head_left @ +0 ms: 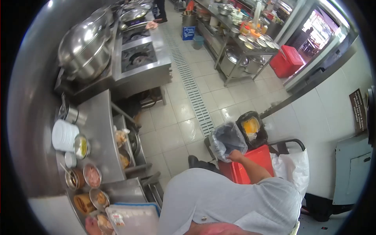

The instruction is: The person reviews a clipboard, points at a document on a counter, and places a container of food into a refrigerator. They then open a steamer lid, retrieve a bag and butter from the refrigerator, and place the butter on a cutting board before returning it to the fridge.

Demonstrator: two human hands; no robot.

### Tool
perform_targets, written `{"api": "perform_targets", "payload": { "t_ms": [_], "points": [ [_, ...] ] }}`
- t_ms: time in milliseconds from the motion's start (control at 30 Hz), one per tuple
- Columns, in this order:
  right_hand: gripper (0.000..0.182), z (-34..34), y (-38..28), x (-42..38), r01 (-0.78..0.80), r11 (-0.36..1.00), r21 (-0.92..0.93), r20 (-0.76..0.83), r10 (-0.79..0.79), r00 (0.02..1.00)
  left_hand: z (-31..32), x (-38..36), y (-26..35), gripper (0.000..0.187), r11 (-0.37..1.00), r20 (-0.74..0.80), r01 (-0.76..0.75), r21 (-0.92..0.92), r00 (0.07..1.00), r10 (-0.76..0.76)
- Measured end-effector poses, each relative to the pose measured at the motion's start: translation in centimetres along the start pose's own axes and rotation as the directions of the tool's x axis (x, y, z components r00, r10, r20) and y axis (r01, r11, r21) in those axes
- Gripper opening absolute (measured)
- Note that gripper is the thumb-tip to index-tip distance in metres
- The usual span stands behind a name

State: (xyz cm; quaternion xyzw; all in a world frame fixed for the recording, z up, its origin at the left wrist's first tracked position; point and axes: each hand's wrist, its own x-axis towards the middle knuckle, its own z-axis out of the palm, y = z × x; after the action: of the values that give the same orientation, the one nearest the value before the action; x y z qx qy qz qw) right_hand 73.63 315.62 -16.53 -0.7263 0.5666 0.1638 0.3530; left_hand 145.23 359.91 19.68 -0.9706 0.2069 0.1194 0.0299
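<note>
Grey shirt (pixel 231 196) nearest | right hand (pixel 235 156) at near edge of bin bag (pixel 224 135), by red box (pixel 261 156); finger opening, grip can't be told | left hand unseen | best handle bag edge gently

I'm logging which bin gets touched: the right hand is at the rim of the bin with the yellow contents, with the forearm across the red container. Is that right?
Wrong bin: the head view shows the right hand at the rim of the pale-lined bin, beside the one with the yellow contents. The forearm is across the red container.
</note>
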Motion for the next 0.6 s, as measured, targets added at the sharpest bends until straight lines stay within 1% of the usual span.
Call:
{"api": "perform_targets", "payload": {
  "t_ms": [33,67,100,133,167,200,233,267,300,367,400,433,467,500,533,567,600],
  "points": [
    [0.039,-1.4,0.1,1.0,-0.031,0.994,0.105,-0.028,0.034,0.999,2.5,3.7,1.6,0.043,0.935,-0.049,-0.115,-0.335,0.993,0.105],
    [0.034,-2.7,0.6,2.4,-0.059,0.976,0.211,-0.052,0.072,0.996,4.9,7.3,3.2,0.040,0.748,-0.097,-0.223,-0.625,0.973,0.209],
    [0.024,-3.8,1.3,4.1,-0.009,0.994,0.108,-0.181,0.028,0.983,3.3,7.5,9.9,0.041,0.709,-0.120,-0.303,-0.636,0.947,0.297],
    [0.022,-5.4,1.4,5.3,-0.009,0.997,0.070,-0.258,0.027,0.966,1.0,7.1,18.1,0.043,0.667,-0.138,-0.376,-0.644,0.914,0.382],
    [0.020,-7.8,1.2,6.3,-0.016,0.999,0.031,-0.331,0.026,0.943,0.7,7.9,22.8,0.043,0.680,-0.070,-0.354,-0.642,0.910,0.408],
    [0.018,-10.0,1.0,7.2,-0.028,1.000,-0.009,-0.404,0.022,0.915,0.4,8.2,27.8,0.043,0.680,-0.048,-0.380,-0.627,0.890,0.453],
    [0.019,-12.3,1.0,8.4,-0.092,0.996,0.024,-0.387,0.094,0.917,0.2,8.6,32.8,0.043,0.678,-0.026,-0.407,-0.612,0.867,0.497],
    [0.021,-14.6,1.0,9.7,-0.153,0.987,0.054,-0.369,0.162,0.915,-0.2,8.2,37.9,0.043,0.657,-0.047,-0.479,-0.582,0.827,0.560],
    [0.023,-16.3,1.2,11.2,-0.211,0.974,0.077,-0.350,0.225,0.909,0.0,8.6,41.9,0.043,0.628,0.004,-0.494,-0.601,0.784,0.621],
    [0.031,-17.3,4.2,14.6,0.008,0.996,0.093,-0.396,0.030,0.918,1.4,9.9,48.5,0.042,0.575,0.088,-0.493,-0.653,0.705,0.704],
    [0.036,-17.6,5.4,16.2,0.113,0.989,0.100,-0.420,-0.061,0.906,2.3,10.7,51.7,0.042,0.547,0.123,-0.484,-0.683,0.662,0.740],
    [0.049,-19.5,4.9,16.4,0.003,0.971,0.239,-0.306,0.072,0.949,2.9,11.3,55.0,0.041,0.535,0.164,-0.445,-0.718,0.639,0.751],
    [0.048,-19.6,6.1,17.6,-0.052,0.962,0.267,-0.276,0.128,0.952,4.4,12.8,57.9,0.040,0.524,0.160,-0.475,-0.707,0.615,0.772],
    [0.048,-19.5,7.1,18.4,-0.103,0.951,0.291,-0.243,0.177,0.954,5.7,14.1,60.9,0.041,0.467,0.130,-0.504,-0.726,0.566,0.814],
    [0.047,-19.9,8.0,19.6,-0.138,0.945,0.297,-0.212,0.207,0.955,5.8,15.2,64.3,0.041,0.467,0.158,-0.571,-0.675,0.507,0.848],
    [0.043,-20.9,7.3,18.7,-0.209,0.919,0.335,-0.190,0.283,0.940,7.5,16.9,67.1,0.043,0.459,0.157,-0.586,-0.668,0.492,0.857],
    [0.037,-19.2,8.4,19.0,-0.185,0.938,0.292,-0.352,0.285,0.892,6.9,17.2,70.5,0.045,0.410,0.152,-0.655,-0.635,0.415,0.897]
  ]
}}
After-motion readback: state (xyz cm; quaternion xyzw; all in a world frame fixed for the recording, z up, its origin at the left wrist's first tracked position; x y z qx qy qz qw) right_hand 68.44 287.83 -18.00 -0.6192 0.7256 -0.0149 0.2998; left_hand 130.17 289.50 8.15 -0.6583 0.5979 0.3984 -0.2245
